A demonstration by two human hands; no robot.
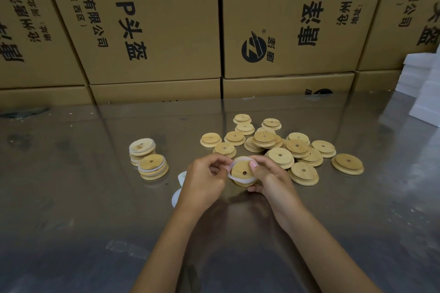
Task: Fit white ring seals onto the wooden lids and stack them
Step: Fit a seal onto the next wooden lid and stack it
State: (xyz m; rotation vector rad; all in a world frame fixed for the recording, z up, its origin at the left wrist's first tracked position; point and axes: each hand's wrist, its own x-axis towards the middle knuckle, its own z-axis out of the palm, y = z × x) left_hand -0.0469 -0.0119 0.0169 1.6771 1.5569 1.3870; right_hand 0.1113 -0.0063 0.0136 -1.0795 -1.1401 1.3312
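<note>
A wall of printed cardboard cartons (152,21) fills the far side of the scene and stands directly behind a glossy, reflective tabletop (71,197). White foam blocks (421,83) are stacked at the right edge of the tabletop. A loose pile of unsealed wooden lids (281,145), each with a small centre hole, is spread across the tabletop beyond and to the right of the hands, some lids overlapping others. Two short stacks of finished lids (148,158), with white seals visible between their layers, stand close together on the left, well apart from the loose pile. Spare white ring seals (178,194) lie on the tabletop just left of the left wrist, partly hidden by it. Both bare forearms extend from the lower edge of the view and converge at the centre, above the tabletop and just in front of the loose pile. The right hand (269,178) cups one wooden lid (242,170) from the right side and below, its fingers curled around the rim and its thumb pressed on the upper edge. A white ring seal (235,179) sits partly around this lid, loose along the lower left edge. The left hand (204,177) is held just left of the lid, its fingers (215,169) curled inward and pinching the left portion of the seal against the rim.
</note>
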